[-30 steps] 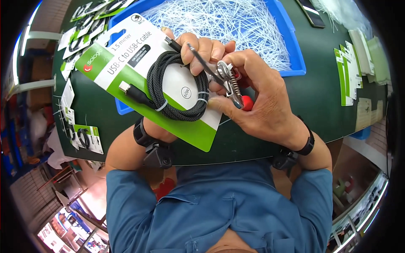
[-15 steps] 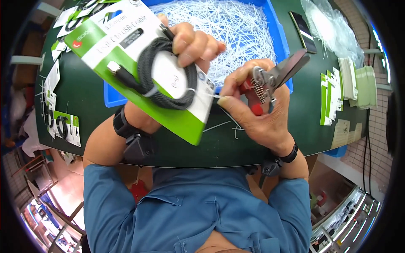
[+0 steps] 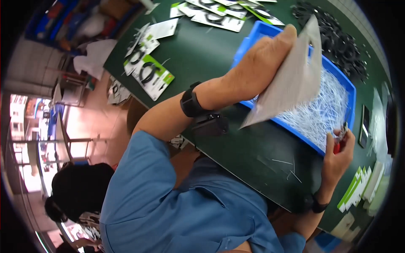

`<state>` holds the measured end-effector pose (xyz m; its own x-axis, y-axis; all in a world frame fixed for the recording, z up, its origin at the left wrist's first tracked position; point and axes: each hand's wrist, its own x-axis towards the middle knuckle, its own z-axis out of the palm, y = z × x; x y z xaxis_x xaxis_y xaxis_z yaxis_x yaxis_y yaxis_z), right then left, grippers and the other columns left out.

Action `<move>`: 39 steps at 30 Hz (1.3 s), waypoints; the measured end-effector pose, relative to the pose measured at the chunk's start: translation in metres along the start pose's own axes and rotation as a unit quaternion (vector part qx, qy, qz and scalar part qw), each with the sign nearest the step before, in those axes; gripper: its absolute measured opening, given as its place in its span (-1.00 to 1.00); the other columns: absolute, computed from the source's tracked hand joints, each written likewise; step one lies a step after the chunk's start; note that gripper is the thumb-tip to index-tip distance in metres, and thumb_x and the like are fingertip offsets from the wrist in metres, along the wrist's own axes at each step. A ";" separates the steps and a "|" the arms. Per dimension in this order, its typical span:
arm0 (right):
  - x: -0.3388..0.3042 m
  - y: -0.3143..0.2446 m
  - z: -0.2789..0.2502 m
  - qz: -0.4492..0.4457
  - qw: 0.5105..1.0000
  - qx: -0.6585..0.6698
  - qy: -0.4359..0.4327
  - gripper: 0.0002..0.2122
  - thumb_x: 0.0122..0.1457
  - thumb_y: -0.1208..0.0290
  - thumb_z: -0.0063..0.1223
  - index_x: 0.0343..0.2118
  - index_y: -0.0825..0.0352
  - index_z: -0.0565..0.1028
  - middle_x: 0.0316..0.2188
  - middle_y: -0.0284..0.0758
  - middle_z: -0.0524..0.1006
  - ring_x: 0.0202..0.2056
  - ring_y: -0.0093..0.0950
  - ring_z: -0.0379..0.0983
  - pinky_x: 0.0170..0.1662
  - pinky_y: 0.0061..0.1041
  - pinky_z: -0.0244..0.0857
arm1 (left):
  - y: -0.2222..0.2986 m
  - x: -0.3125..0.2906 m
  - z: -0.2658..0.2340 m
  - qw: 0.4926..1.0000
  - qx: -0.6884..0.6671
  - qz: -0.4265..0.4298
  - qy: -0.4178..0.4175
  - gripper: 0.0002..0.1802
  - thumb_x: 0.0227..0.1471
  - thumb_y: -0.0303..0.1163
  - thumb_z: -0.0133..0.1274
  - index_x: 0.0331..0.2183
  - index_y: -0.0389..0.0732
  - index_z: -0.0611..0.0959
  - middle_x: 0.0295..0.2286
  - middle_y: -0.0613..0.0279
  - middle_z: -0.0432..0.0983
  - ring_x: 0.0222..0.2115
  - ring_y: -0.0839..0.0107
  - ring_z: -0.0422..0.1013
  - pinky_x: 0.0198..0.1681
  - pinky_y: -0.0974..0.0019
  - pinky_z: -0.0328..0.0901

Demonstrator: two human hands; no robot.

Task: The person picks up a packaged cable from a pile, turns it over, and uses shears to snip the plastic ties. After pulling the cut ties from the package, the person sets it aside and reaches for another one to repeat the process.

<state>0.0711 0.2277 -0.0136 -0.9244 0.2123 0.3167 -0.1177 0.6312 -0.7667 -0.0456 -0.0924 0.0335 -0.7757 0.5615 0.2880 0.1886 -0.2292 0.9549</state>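
My left hand (image 3: 263,63) is raised over the blue tray, its fingers hidden behind the packaging card (image 3: 295,82) it grips. The card is tilted, showing a pale, blurred face; the coiled black cable on it is hidden from this angle. At the tray's near right corner, my right hand (image 3: 337,158) is closed round small cutters (image 3: 340,137) with red handles and metal jaws. Thin white plastic ties (image 3: 312,122) fill the blue tray (image 3: 291,135) beneath. A few loose ties (image 3: 291,170) lie on the green table in front.
Carded cables (image 3: 215,19) lie along the far edge, others (image 3: 152,76) at left. Black coiled cables (image 3: 337,38) are heaped at the far right. A phone (image 3: 364,126), clear plastic bag (image 3: 378,122) and upright cards (image 3: 354,189) line the right. Another person (image 3: 82,189) is at lower left.
My view has swung left. The card has turned from its cable face to a pale face and moved away from the cutters. My right hand is now by the tray's corner, apart from my left.
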 end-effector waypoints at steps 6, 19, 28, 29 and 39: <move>0.004 0.010 0.001 -0.017 0.999 -0.008 -0.026 -0.64 0.27 0.51 0.22 0.09 0.41 0.42 -0.21 -0.38 0.52 -0.28 -0.66 0.42 -0.19 -0.62 0.35 | 0.062 -0.133 -0.031 0.960 0.211 -0.135 0.128 -0.25 0.40 0.14 -0.30 -0.61 -0.28 0.44 -0.66 0.25 0.33 -0.56 0.40 0.37 -0.37 0.29 0.35; 0.009 0.023 0.002 -0.020 0.998 -0.006 -0.054 -0.62 0.31 0.49 0.19 0.16 0.42 0.42 -0.19 -0.36 0.53 -0.17 -0.60 0.46 -0.05 -0.58 0.37 | 0.054 -0.391 -0.127 0.747 0.400 -0.240 0.473 -0.63 0.34 -0.16 -0.06 -0.20 -0.30 0.63 -0.34 0.18 0.55 -0.26 0.38 0.48 -0.10 0.34 0.34; 0.001 0.001 0.011 -0.001 0.998 0.015 -0.061 -0.57 0.22 0.50 0.27 0.12 0.42 0.41 -0.23 -0.33 0.54 -0.24 -0.60 0.47 -0.10 -0.57 0.39 | 0.057 -0.291 -0.159 0.531 0.833 -0.142 0.055 0.02 -0.27 -0.80 0.08 0.31 -0.07 0.35 0.09 0.07 0.32 0.14 -0.01 0.25 0.24 0.06 0.20; 0.001 0.001 0.013 -0.003 0.998 0.016 -0.065 -0.56 0.21 0.50 0.28 0.12 0.42 0.41 -0.24 -0.32 0.54 -0.24 -0.59 0.47 -0.10 -0.56 0.39 | 0.057 -0.289 -0.168 0.531 0.835 -0.132 0.049 0.02 -0.27 -0.80 0.08 0.31 -0.07 0.35 0.09 0.07 0.32 0.14 -0.01 0.25 0.24 0.06 0.20; 0.007 0.000 0.008 -0.013 0.998 -0.010 -0.061 -0.54 0.12 0.50 0.36 0.06 0.46 0.43 -0.28 -0.28 0.55 -0.28 -0.52 0.47 -0.11 -0.53 0.39 | 0.064 -0.290 -0.139 0.614 0.783 -0.087 -0.040 -0.15 -0.27 -0.78 0.10 0.17 -0.21 0.51 -0.37 0.09 0.38 -0.27 0.02 0.36 -0.10 0.06 0.33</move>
<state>0.0617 0.2236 -0.0159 -0.9585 0.1040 0.2656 -0.1367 0.6497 -0.7478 0.1076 -0.3802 0.0009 -0.8464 0.5201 0.1147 0.5029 0.8513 -0.1494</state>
